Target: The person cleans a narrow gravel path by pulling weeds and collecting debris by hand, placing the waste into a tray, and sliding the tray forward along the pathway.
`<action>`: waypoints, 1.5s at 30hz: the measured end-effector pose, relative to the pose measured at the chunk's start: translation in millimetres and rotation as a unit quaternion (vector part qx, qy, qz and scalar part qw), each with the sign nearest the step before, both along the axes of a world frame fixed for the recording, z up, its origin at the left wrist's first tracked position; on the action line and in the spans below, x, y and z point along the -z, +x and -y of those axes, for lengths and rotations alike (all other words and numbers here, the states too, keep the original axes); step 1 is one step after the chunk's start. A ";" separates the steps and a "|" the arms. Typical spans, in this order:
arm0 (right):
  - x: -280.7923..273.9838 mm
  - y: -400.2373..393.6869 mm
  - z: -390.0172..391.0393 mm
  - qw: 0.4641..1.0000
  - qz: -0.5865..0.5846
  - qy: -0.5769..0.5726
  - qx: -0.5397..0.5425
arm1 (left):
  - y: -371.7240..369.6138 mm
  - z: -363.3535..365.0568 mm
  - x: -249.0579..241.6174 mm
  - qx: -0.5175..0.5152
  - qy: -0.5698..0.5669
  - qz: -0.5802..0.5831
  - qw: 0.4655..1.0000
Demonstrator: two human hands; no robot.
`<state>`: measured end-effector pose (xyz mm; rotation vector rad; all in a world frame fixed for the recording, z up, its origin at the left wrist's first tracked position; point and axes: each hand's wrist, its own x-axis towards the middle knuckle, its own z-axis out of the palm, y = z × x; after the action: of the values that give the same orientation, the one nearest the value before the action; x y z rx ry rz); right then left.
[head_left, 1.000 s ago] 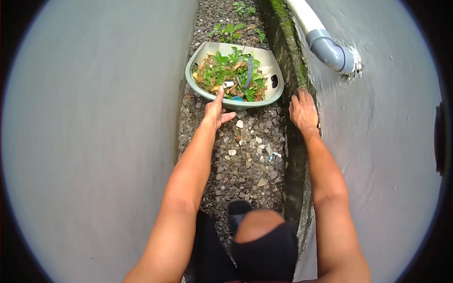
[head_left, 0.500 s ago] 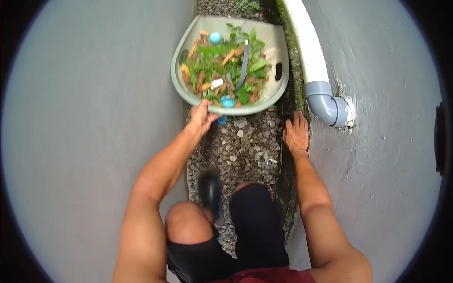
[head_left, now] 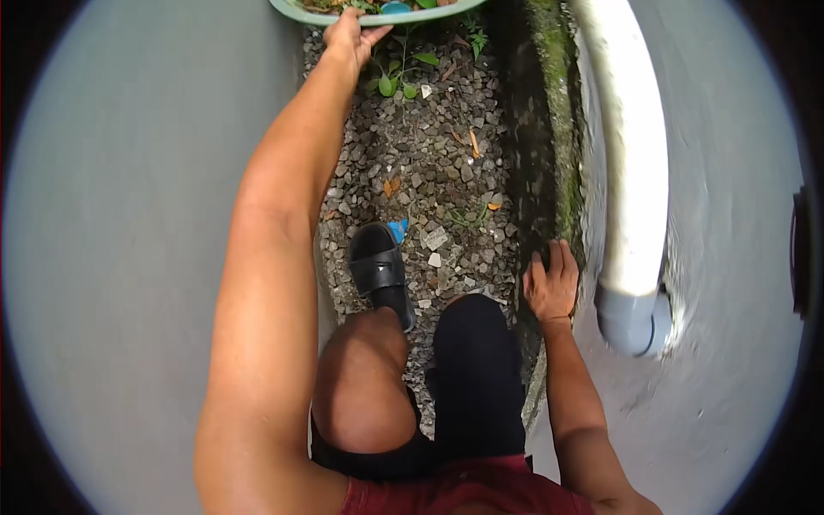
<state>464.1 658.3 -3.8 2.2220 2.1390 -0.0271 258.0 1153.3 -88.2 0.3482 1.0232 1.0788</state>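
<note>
At the top edge of the view, a pale green plastic tub (head_left: 305,15) is cut off, with only its near rim and a little of its load showing. Green and brown leaves and a round blue thing (head_left: 395,8) lie inside it. My left hand (head_left: 346,39) reaches far forward and grips the near rim, thumb on top and fingers beneath. Low on the right, my right hand (head_left: 554,287) rests against the mossy concrete ledge (head_left: 562,172), holding nothing, with its fingers stretched over the edge.
Grey walls close in on both sides of a narrow gravel strip (head_left: 429,172). A white pipe (head_left: 631,129) with a grey elbow (head_left: 631,324) runs along the right wall. Small weeds (head_left: 390,81), a blue scrap (head_left: 397,230) and my black sandal (head_left: 378,266) are on the gravel.
My left hand has pushed the tub forward, mostly out of view, uncovering gravel and weeds. My left foot now stands on the gravel beside the blue scrap. The right hand stays on the ledge.
</note>
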 end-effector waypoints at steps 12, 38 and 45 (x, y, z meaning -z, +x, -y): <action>7.2 3.2 -4.1 0.998 0.057 -0.021 0.006 | -23.8 -61.0 75.7 0.206 -0.016 -0.042 0.977; 2.6 0.3 3.5 0.999 -0.009 0.051 0.013 | -28.1 -27.1 17.3 0.270 0.218 -0.414 0.842; -2.2 -2.0 1.5 0.999 -0.012 0.030 0.018 | -78.4 -33.5 65.0 0.478 0.429 -0.696 0.321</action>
<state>462.1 656.9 -1.6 2.3047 2.1402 0.0102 179.6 1186.8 -153.2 2.7652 1.0999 -0.2976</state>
